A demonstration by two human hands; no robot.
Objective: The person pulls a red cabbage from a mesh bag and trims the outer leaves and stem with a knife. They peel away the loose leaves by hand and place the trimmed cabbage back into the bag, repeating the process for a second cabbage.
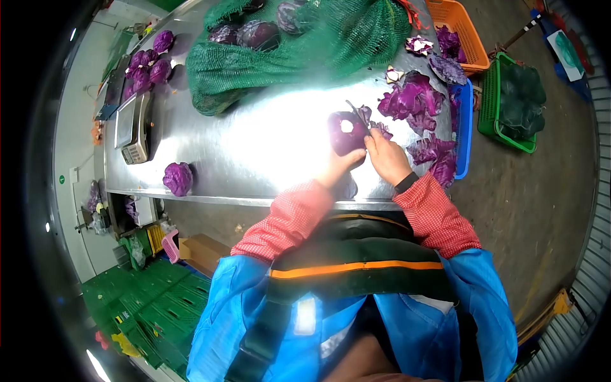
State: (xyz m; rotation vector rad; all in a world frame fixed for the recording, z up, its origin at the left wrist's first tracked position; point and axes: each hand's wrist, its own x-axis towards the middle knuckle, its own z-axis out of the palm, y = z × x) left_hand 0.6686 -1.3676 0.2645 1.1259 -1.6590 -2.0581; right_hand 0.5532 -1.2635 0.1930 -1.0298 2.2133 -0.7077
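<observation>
A red cabbage [342, 141] with a pale cut stem end is held over the steel table, stem side up. My left hand [344, 167] is closed around its lower side, thumb along the near edge. My right hand [389, 159] is at the cabbage's right side, its fingers pinched on a purple cabbage leaf [382, 130] that stands off the head. A thin dark strip sticks up beside the leaf. Loose purple leaves [410, 102] lie just right of my hands, with more leaves [436, 153] by the table edge.
Green mesh sacks [286, 63] of cabbages fill the table's far side. A scale [135, 130], a single cabbage [178, 179] and several grouped cabbages [149, 70] are on the left. Orange [474, 38], blue [464, 130] and green [487, 95] crates stand along the right.
</observation>
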